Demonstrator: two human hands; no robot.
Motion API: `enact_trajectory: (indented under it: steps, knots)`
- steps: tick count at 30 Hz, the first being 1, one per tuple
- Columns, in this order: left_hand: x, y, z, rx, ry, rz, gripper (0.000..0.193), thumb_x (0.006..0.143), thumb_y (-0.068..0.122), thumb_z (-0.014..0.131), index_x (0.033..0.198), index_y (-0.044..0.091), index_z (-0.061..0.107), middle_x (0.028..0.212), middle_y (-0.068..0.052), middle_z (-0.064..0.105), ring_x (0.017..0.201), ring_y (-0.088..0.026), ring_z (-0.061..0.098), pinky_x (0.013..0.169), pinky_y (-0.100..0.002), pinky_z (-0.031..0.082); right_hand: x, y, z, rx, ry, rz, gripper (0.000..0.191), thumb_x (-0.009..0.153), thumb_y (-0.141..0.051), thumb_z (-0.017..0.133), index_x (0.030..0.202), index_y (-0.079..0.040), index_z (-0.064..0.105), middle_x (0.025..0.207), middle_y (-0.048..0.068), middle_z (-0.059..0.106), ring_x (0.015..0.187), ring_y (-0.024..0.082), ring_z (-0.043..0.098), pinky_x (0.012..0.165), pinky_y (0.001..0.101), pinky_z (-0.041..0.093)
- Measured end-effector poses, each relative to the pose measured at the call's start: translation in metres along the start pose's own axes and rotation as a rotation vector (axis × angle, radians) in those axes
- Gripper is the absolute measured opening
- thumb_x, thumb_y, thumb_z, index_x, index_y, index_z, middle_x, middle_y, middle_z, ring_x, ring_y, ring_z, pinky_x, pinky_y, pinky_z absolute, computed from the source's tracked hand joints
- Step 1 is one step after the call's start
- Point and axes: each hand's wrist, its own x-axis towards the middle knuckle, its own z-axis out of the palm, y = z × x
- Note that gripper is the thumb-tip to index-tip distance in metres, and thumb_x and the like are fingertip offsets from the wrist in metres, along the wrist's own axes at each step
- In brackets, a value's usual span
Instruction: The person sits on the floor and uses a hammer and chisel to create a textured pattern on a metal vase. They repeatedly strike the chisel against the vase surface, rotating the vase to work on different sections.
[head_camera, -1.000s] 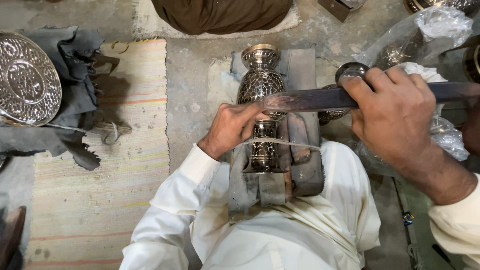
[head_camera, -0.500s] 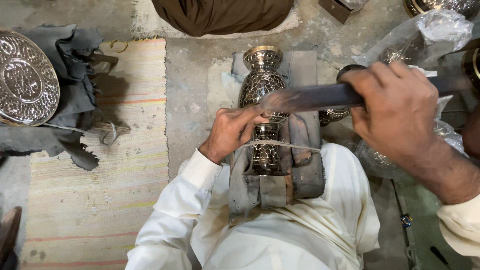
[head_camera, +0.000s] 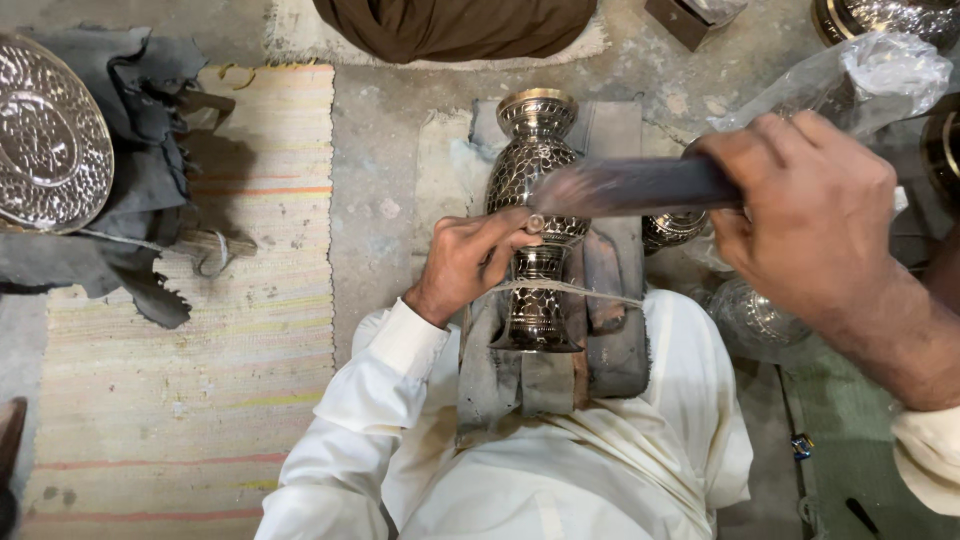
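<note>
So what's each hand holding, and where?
Right hand grips a dark hammer-like tool by its handle; left hand pinches a small punch against the vase.

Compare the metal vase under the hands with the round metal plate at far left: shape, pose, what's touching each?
The vase is tall and necked; the plate is a flat round disc. The vase lies on grey padding, with the left hand pressing a small tool to it and the right hand swinging a blurred bar above; the plate rests untouched on dark cloth. Both are shiny, patterned metal.
</note>
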Motion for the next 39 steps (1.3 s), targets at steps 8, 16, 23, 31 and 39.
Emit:
enact_trajectory:
  steps: [8,16,23,31,39]
  knots:
    - [-0.006,-0.011,0.005,0.028,0.001,-0.012,0.039,0.093,-0.010,0.063,0.129,0.004,0.062,0.101,-0.008,0.080,0.089,-0.024,0.080,0.077,-0.034,0.065,0.010,-0.002,-0.008,-0.009,-0.017,-0.017,0.050,0.065,-0.016,0.085,0.113,-0.013,0.076,0.090,0.005,0.066,0.082,0.021,0.063,0.073,0.0347,0.050]
    - [-0.009,-0.013,0.004,-0.018,0.051,-0.016,0.038,0.089,-0.011,0.061,0.126,0.000,0.064,0.097,-0.008,0.079,0.084,-0.023,0.080,0.070,-0.032,0.063,0.018,-0.005,-0.010,-0.067,0.003,-0.086,0.035,0.075,-0.013,0.086,0.108,-0.018,0.077,0.082,0.000,0.063,0.079,0.021,0.064,0.069,0.0365,0.050]
    - [-0.008,-0.009,0.001,-0.007,0.065,-0.014,0.023,0.089,-0.012,0.058,0.102,0.003,0.069,0.097,-0.006,0.079,0.074,-0.022,0.078,0.066,-0.031,0.062,0.024,-0.004,-0.011,0.036,0.029,-0.066,0.038,0.076,-0.013,0.081,0.114,-0.015,0.076,0.090,0.003,0.063,0.083,0.022,0.063,0.071,0.0372,0.050]
    - [-0.006,-0.006,-0.001,0.006,0.112,-0.053,0.025,0.089,-0.010,0.062,0.111,-0.002,0.069,0.094,-0.008,0.078,0.073,-0.021,0.078,0.063,-0.031,0.060,0.029,-0.002,-0.016,0.147,-0.023,-0.028,0.045,0.076,-0.015,0.078,0.121,-0.009,0.074,0.099,0.007,0.065,0.089,0.024,0.063,0.080,0.0369,0.050]
    - [-0.018,-0.018,0.010,-0.001,0.155,-0.092,0.014,0.090,-0.008,0.067,0.101,0.001,0.068,0.092,-0.006,0.081,0.048,-0.009,0.061,0.045,-0.027,0.045,0.039,0.000,-0.013,-0.054,-0.002,-0.134,0.018,0.087,-0.017,0.074,0.105,-0.018,0.076,0.085,0.001,0.063,0.082,0.020,0.064,0.070,0.0343,0.045]
